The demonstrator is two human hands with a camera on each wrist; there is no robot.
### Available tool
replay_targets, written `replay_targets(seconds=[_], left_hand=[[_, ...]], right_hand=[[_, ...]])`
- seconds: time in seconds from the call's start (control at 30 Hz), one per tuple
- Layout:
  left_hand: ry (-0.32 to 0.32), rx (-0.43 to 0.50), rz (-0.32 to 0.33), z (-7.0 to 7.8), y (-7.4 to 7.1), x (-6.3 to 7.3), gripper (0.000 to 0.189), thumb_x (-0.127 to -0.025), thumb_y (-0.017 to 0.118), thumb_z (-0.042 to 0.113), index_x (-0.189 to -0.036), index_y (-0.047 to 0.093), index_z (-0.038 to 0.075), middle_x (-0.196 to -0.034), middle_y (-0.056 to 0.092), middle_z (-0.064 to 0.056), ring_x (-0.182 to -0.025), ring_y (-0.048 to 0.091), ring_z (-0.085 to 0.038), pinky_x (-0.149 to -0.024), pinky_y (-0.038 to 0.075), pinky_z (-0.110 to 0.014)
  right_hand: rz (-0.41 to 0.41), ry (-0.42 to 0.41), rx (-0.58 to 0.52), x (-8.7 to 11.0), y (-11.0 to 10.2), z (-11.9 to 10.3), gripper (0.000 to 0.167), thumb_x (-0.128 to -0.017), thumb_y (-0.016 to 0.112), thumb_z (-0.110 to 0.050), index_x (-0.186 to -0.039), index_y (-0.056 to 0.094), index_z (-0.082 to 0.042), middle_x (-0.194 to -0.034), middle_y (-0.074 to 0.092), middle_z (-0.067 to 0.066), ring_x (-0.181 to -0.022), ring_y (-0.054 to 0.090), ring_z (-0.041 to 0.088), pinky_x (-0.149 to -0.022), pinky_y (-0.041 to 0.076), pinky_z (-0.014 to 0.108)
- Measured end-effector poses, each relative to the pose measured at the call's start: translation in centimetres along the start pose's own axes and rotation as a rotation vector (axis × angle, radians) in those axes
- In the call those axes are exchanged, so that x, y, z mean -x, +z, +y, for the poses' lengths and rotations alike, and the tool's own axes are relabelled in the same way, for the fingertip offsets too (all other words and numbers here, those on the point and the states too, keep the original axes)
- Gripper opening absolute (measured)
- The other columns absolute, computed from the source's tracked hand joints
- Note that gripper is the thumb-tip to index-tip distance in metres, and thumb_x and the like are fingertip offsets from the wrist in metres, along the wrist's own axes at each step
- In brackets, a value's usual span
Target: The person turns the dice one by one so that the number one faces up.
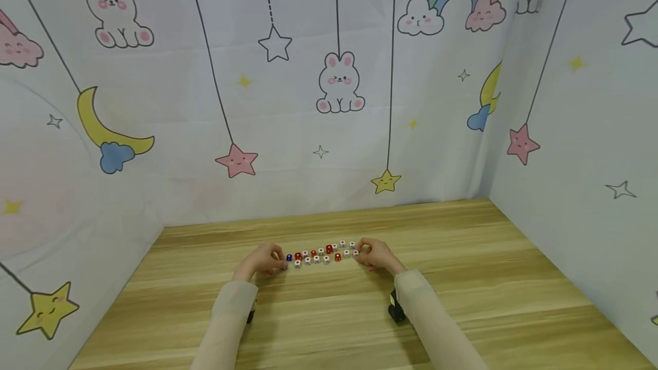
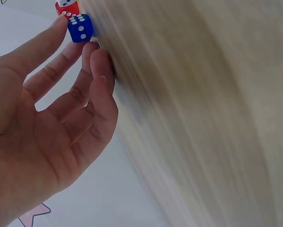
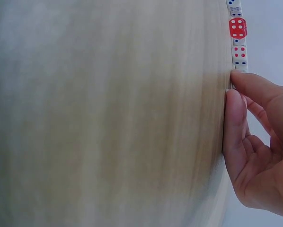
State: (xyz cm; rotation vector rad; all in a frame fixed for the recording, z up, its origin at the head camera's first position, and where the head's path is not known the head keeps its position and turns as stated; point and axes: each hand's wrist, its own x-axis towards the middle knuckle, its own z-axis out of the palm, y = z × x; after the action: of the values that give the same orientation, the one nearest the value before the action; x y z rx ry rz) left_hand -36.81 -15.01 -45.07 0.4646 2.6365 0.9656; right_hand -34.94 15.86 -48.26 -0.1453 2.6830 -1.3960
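Two rows of small dice (image 1: 316, 259) lie on the table, mostly white with several red ones and blue at the left end. My left hand (image 1: 264, 258) is at that end; its thumb and fingertips pinch a blue die (image 2: 81, 28), with a red die (image 2: 68, 9) right behind it. At the opposite end, my right hand (image 1: 376, 254) has its thumb and fingertips curled at the last white die (image 1: 356, 253), which they partly cover. In the right wrist view, a red die (image 3: 237, 28) stands above white ones beyond the right hand's thumb.
The wood-grain table (image 1: 329, 324) stretches in front of the dice and to both sides. A white cloth (image 1: 288, 130) printed with rabbits, stars and moons hangs behind and at both sides. A black wrist device (image 1: 396, 307) sits under the right sleeve.
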Motion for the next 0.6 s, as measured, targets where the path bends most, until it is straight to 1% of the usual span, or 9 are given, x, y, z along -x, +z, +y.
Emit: replay_targets(seconds=[0.13, 0.3, 0.4, 0.5, 0.53, 0.57, 0.6], left_hand=[[-0.010, 0.019, -0.006, 0.0, 0.0, -0.1, 0.010, -0.081, 0.064, 0.011, -0.082, 0.060, 0.002, -0.068, 0.060, -0.006, -0.047, 0.042, -0.011, -0.043, 0.035, -0.023], [-0.016, 0.049, -0.012, -0.1, 0.0, -0.1, 0.015, -0.075, 0.069, 0.006, -0.085, 0.059, 0.000, -0.063, 0.053, -0.003, -0.047, 0.040, -0.011, -0.044, 0.035, -0.023], [-0.003, 0.045, -0.009, -0.1, 0.0, -0.1, 0.017, -0.074, 0.070, 0.004, -0.086, 0.059, 0.001, -0.062, 0.052, -0.002, -0.048, 0.041, -0.010, -0.044, 0.036, -0.023], [0.003, 0.055, -0.020, -0.4, 0.0, -0.3, 0.018, -0.071, 0.072, 0.004, -0.084, 0.059, 0.002, -0.061, 0.053, -0.004, -0.047, 0.041, -0.011, -0.043, 0.036, -0.023], [0.011, 0.058, -0.026, -0.6, -0.1, -0.4, 0.019, -0.071, 0.073, 0.005, -0.083, 0.059, 0.003, -0.061, 0.054, -0.004, -0.047, 0.042, -0.011, -0.043, 0.037, -0.024], [0.046, 0.062, -0.042, -1.0, -0.1, -0.7, 0.019, -0.070, 0.074, 0.007, -0.082, 0.059, 0.005, -0.060, 0.054, -0.003, -0.046, 0.042, -0.011, -0.041, 0.036, -0.023], [0.049, 0.059, -0.047, -1.2, -0.1, -0.7, 0.020, -0.069, 0.075, 0.009, -0.081, 0.059, 0.006, -0.061, 0.054, -0.003, -0.046, 0.043, -0.011, -0.041, 0.037, -0.024]], right_hand=[[0.004, 0.006, -0.002, -0.1, 0.0, 0.0, 0.016, -0.078, 0.066, -0.011, -0.092, 0.059, -0.007, -0.058, 0.042, -0.003, -0.043, 0.041, 0.006, -0.042, 0.040, 0.018], [-0.002, -0.003, -0.011, 0.0, -0.1, 0.0, 0.015, -0.078, 0.066, -0.011, -0.091, 0.059, -0.008, -0.056, 0.041, -0.002, -0.042, 0.040, 0.007, -0.041, 0.040, 0.018], [-0.003, -0.002, -0.016, 0.0, -0.1, 0.0, 0.015, -0.078, 0.066, -0.011, -0.091, 0.059, -0.008, -0.055, 0.041, -0.002, -0.041, 0.040, 0.007, -0.041, 0.039, 0.018], [0.002, -0.007, -0.012, 0.0, -0.1, 0.0, 0.015, -0.078, 0.066, -0.011, -0.091, 0.059, -0.008, -0.054, 0.041, -0.002, -0.041, 0.040, 0.007, -0.041, 0.039, 0.018], [0.001, -0.009, -0.013, 0.0, 0.0, 0.0, 0.015, -0.078, 0.066, -0.011, -0.091, 0.059, -0.008, -0.054, 0.041, -0.002, -0.041, 0.040, 0.007, -0.041, 0.039, 0.018], [0.001, -0.014, -0.013, 0.1, 0.0, 0.0, 0.015, -0.078, 0.066, -0.011, -0.091, 0.059, -0.007, -0.053, 0.041, -0.003, -0.041, 0.039, 0.007, -0.041, 0.039, 0.018], [-0.002, -0.016, -0.015, 0.1, 0.0, 0.0, 0.015, -0.078, 0.066, -0.011, -0.091, 0.059, -0.007, -0.053, 0.040, -0.003, -0.041, 0.039, 0.007, -0.041, 0.039, 0.018]])
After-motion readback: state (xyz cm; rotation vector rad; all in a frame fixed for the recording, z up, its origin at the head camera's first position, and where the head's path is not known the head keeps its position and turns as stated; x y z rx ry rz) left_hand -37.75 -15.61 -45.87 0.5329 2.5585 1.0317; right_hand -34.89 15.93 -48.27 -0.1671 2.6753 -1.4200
